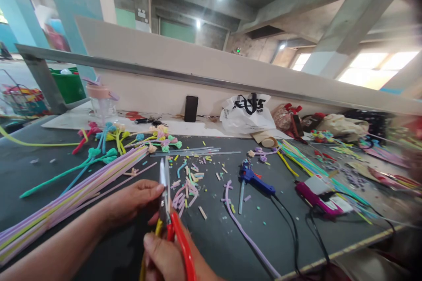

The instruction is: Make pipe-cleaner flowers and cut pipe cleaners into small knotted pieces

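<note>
My right hand (168, 257) grips scissors (183, 241) by their red handles, with the metal blades pointing up and away from me. The blades look nearly closed. Something yellow (158, 227) runs beside the handles at my right hand; its kind is unclear. My left hand (145, 195) is closed, thumb and fingers pressed together right beside the blades. What it pinches is hidden. Just beyond lie short cut pieces of fuzzy stem (202, 213) and curled lilac stems (186, 195). A bundle of long pastel fuzzy stems (99, 180) lies left of my hands.
A blue glue gun (257, 180) with a glue stick and black cord lies to the right, near a magenta-and-white power strip (321, 197). Fuzzy-stem flowers (165, 138), a phone (191, 109), a white plastic bag (247, 112) and a jar-like cup (102, 101) stand towards the back panel.
</note>
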Demonstrator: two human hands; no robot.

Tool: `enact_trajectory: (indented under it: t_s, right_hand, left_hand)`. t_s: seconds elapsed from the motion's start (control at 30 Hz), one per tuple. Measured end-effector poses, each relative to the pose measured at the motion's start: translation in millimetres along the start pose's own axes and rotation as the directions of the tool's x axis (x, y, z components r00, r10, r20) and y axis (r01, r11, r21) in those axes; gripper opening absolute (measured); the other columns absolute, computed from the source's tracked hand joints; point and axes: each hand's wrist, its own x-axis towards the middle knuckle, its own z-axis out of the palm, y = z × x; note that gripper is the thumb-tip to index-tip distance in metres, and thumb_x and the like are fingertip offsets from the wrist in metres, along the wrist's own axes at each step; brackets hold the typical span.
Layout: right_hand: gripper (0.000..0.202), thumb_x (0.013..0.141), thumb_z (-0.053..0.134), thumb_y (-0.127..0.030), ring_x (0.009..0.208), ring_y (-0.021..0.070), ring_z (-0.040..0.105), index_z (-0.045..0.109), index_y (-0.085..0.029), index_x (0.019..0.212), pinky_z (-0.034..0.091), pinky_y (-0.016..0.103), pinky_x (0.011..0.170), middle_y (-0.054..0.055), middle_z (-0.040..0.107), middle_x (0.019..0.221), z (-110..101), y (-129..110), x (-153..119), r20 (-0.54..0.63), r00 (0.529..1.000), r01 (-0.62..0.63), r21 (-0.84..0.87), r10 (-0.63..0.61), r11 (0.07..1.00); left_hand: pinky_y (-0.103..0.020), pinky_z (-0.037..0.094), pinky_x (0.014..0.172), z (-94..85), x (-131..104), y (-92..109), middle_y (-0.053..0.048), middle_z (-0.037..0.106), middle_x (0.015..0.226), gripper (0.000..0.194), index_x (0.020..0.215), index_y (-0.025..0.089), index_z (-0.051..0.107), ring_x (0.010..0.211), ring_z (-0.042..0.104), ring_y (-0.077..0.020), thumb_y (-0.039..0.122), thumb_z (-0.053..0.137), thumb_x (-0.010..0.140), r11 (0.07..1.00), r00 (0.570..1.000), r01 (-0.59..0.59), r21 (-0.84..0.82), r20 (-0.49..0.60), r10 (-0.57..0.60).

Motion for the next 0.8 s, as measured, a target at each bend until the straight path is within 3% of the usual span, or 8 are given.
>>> enact_trajectory:
  t_s: [0.13, 0.3, 0.43, 0.57, 0.6, 0.67, 0.73, 0.8]
  right_hand:
    - [0.043, 0.073, 0.055, -0.047, 0.044, 0.0076, 0.048, 0.045, -0.018, 0.103, 0.034, 0.018, 0.045, -0.004, 0.051, 0.054, 1, 8, 8, 0.214, 0.974, -0.116, 0.201, 0.072, 0.973]
    - [0.048, 0.062, 0.054, -0.028, 0.037, 0.0051, 0.039, 0.044, -0.015, 0.107, 0.029, 0.017, 0.043, -0.005, 0.051, 0.05, -18, 9, 14, 0.378, 0.911, -0.301, 0.338, 0.164, 0.892]
    - [0.057, 0.061, 0.05, -0.024, 0.038, 0.0086, 0.045, 0.039, -0.016, 0.117, 0.037, 0.023, 0.046, -0.003, 0.054, 0.054, -41, -1, 19, 0.338, 0.927, -0.29, 0.363, 0.164, 0.886]
    - [0.045, 0.066, 0.054, -0.022, 0.039, 0.008, 0.044, 0.048, -0.016, 0.11, 0.045, 0.031, 0.056, -0.005, 0.051, 0.054, -62, -18, 21, 0.093, 0.995, -0.012, 0.369, -0.024, 0.929]
    - [0.04, 0.068, 0.054, -0.022, 0.04, 0.0078, 0.044, 0.051, -0.015, 0.107, 0.045, 0.031, 0.058, -0.004, 0.051, 0.055, -65, -20, 21, 0.069, 0.995, 0.042, 0.375, -0.073, 0.926]
    - [0.032, 0.073, 0.052, -0.022, 0.041, 0.0078, 0.044, 0.053, -0.014, 0.103, 0.045, 0.033, 0.059, -0.003, 0.05, 0.057, -67, -21, 22, 0.09, 0.984, 0.107, 0.405, -0.156, 0.908]
    - [0.03, 0.074, 0.05, -0.021, 0.04, 0.0076, 0.042, 0.054, -0.014, 0.103, 0.045, 0.033, 0.057, -0.003, 0.05, 0.058, -66, -15, 23, 0.141, 0.968, 0.126, 0.446, -0.208, 0.886]
    - [0.032, 0.075, 0.05, -0.021, 0.039, 0.0069, 0.041, 0.052, -0.015, 0.106, 0.045, 0.032, 0.055, -0.003, 0.05, 0.058, -64, -9, 26, 0.183, 0.956, 0.118, 0.48, -0.23, 0.87]
  left_hand:
    - [-0.027, 0.043, 0.052, -34.9, -15, 16, -0.01, 0.064, 0.061, 0.033, 0.068, 0.011, 0.067, 0.051, 0.055, -0.0161, 0.043, 0.06, 0.071, 0.967, 0.975, 0.142, 0.21, 0.14, -0.173]
    - [-0.016, 0.034, 0.041, -62.1, -23, 30, -0.002, 0.058, 0.06, 0.025, 0.073, 0.014, 0.062, 0.046, 0.05, -0.0077, 0.039, 0.06, 0.074, 0.981, 0.957, 0.053, 0.186, -0.29, 0.004]
    - [-0.016, 0.032, 0.042, -82.7, -24, 35, 0.001, 0.054, 0.06, 0.025, 0.074, 0.013, 0.058, 0.044, 0.044, -0.0045, 0.037, 0.064, 0.069, 0.961, 0.772, -0.196, 0.193, -0.574, 0.273]
    - [-0.02, 0.033, 0.045, -103.3, -26, 36, 0.003, 0.054, 0.057, 0.024, 0.069, 0.014, 0.059, 0.046, 0.044, -0.0077, 0.038, 0.062, 0.065, 0.849, 0.574, 0.014, 0.528, -0.7, 0.426]
    - [-0.021, 0.035, 0.049, -105.6, -26, 36, 0.002, 0.055, 0.057, 0.022, 0.068, 0.015, 0.061, 0.049, 0.047, -0.0098, 0.037, 0.06, 0.065, 0.782, 0.574, 0.115, 0.613, -0.683, 0.451]
    - [-0.024, 0.038, 0.058, -105.0, -24, 34, 0.001, 0.06, 0.062, 0.019, 0.068, 0.016, 0.063, 0.059, 0.054, -0.0143, 0.033, 0.055, 0.067, 0.594, 0.654, 0.291, 0.75, -0.609, 0.448]
    - [-0.025, 0.037, 0.062, -98.5, -22, 29, 0.0, 0.063, 0.068, 0.016, 0.068, 0.018, 0.064, 0.067, 0.056, -0.0167, 0.029, 0.052, 0.067, 0.412, 0.753, 0.383, 0.827, -0.538, 0.379]
    - [-0.025, 0.035, 0.06, -89.2, -18, 22, -0.002, 0.063, 0.068, 0.01, 0.064, 0.019, 0.062, 0.067, 0.056, -0.018, 0.025, 0.055, 0.064, 0.305, 0.792, 0.433, 0.848, -0.519, 0.321]
